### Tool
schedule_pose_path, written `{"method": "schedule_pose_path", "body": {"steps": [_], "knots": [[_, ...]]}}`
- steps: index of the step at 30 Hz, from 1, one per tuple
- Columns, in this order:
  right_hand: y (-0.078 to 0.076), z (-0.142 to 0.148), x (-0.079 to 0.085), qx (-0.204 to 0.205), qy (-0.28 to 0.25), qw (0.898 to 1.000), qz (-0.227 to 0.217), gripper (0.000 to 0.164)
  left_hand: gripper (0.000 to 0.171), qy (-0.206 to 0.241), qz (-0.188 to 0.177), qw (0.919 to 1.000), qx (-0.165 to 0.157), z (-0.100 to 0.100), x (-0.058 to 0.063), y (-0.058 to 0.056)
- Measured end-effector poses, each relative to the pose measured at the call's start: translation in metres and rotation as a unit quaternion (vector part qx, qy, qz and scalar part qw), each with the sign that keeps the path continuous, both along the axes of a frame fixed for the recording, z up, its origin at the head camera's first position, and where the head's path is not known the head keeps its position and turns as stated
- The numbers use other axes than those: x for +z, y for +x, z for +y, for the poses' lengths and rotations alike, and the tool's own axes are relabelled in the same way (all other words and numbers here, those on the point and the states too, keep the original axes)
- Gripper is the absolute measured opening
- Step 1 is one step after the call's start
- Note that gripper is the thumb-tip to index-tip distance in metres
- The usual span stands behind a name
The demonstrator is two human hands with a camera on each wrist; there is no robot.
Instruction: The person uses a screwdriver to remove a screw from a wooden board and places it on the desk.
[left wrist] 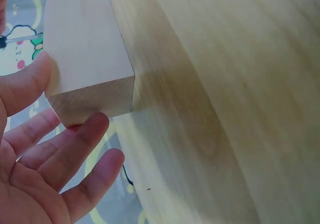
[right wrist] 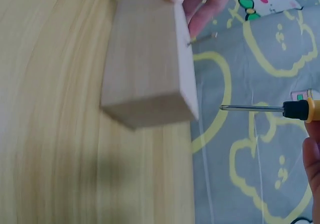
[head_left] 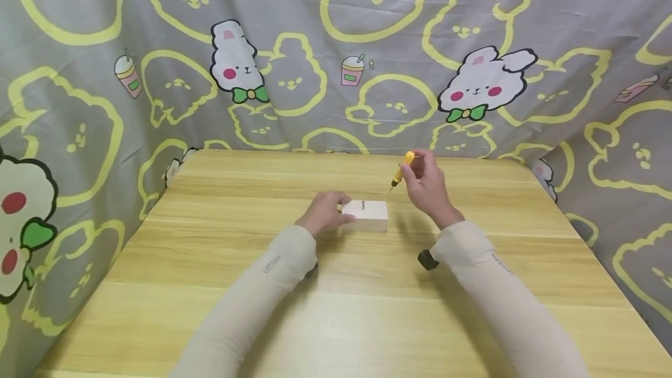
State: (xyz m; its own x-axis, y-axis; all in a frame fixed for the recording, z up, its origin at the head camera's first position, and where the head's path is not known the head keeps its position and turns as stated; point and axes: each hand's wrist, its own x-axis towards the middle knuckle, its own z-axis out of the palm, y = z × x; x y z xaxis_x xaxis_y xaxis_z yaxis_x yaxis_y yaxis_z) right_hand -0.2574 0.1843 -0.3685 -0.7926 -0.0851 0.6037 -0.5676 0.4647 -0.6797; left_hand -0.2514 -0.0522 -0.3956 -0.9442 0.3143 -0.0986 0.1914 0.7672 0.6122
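L hand (head_left: 326, 213) grips pale rect. wooden block (head_left: 370, 224) | R hand (head_left: 429, 186) holds yellow/black metal-tipped screwdriver (head_left: 397, 176), clear of thin metal screw (head_left: 363, 205) | prob. best: brace blk, align axes

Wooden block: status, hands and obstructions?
Left hand gripping block. Right hand holding screwdriver, clear of screw. Screw sticking up from block. No obstruction visible.

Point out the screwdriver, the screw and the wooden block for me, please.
Screwdriver (right wrist: 266, 108): right wrist view, on its metal shaft.
Screw (right wrist: 203, 39): right wrist view, on its protruding shank.
Wooden block (left wrist: 86, 39): left wrist view, on its broad, pale face.
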Motion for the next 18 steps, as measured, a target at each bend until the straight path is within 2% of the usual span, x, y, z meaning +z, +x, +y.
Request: {"method": "schedule_pose_path", "body": {"steps": [8,18], "knots": [[0.028,-0.032,0.034,0.028,-0.009,0.999,0.014,0.024,0.052,-0.006,0.007,1.0,-0.003,0.0,-0.002,-0.003],[0.032,-0.048,0.039,0.054,-0.001,0.998,0.023,0.024,0.05,-0.009,0.011,0.9999,-0.004,0.001,-0.001,-0.004]]}}
